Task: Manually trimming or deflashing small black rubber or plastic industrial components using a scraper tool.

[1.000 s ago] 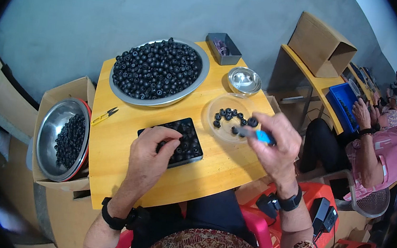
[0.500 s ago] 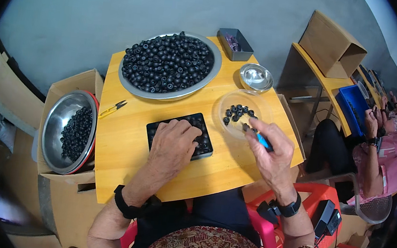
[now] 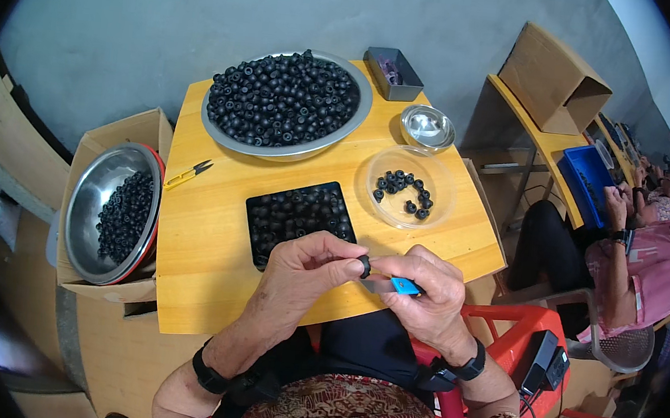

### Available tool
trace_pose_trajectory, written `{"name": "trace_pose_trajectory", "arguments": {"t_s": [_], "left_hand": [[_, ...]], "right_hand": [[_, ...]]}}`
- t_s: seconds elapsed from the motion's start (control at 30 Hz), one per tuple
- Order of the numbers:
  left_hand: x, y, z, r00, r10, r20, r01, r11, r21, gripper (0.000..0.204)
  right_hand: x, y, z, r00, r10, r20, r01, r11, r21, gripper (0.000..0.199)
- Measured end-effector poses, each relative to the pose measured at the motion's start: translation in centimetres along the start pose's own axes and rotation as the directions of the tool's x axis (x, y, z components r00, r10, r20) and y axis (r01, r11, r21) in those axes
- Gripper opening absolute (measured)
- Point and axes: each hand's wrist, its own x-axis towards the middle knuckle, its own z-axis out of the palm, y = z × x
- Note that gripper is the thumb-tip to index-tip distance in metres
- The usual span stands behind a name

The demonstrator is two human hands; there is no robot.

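Between the thumb and forefinger of my left hand (image 3: pixel 299 276) is a small round black bead-like part (image 3: pixel 363 266). My right hand (image 3: pixel 431 299) grips a small knife (image 3: pixel 403 286) with a blue handle; its short metal blade lies close to the part, though whether they touch I cannot tell. Both hands meet over the table's near edge. Just beyond my left hand stands a square black tray (image 3: pixel 248 221) filled with similar black parts. Farther right, a shallow clear plastic bowl (image 3: pixel 449 200) holds several more.
A large metal basin (image 3: pixel 366 103) heaped with black parts stands at the back, with a small metal bowl (image 3: pixel 427 128) and a grey box (image 3: pixel 404 92) to its right. Yellow snips (image 3: pixel 183 176) lie left. Another basin (image 3: pixel 87 225) sits in a carton. A person (image 3: pixel 627 269) works at right.
My left hand has come off the tray toward me and now pinches a black part. My right hand has drawn back from the clear bowl, bringing the knife beside my left hand.
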Motion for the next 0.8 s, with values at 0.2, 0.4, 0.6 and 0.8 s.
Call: {"name": "trace_pose_trajectory", "arguments": {"t_s": [0.2, 0.4, 0.6, 0.8], "left_hand": [[-0.5, 0.0, 0.6, 0.999, 0.036, 0.005, -0.036, 0.997, -0.075, 0.024], [-0.8, 0.2, 1.0, 0.996, -0.019, 0.083, 0.026, 0.996, -0.081, 0.025], [-0.9, -1.3, 1.3, 0.997, -0.034, 0.062, 0.044, 0.985, -0.165, 0.022], [-1.0, -1.5, 2.0, 0.998, -0.036, 0.052, 0.050, 0.952, -0.301, 0.024]], "right_hand": [[-0.2, -0.3, -0.1, 0.999, -0.023, 0.023, 0.024, 0.999, -0.040, 0.043], [-0.5, -0.1, -0.3, 0.997, -0.066, 0.035, 0.067, 0.997, -0.030, 0.045], [-0.8, 0.0, 0.0, 0.995, -0.089, -0.049, 0.083, 0.991, -0.108, 0.037], [-0.8, -0.2, -0.6, 0.985, -0.154, -0.075, 0.142, 0.980, -0.141, 0.043]]}}
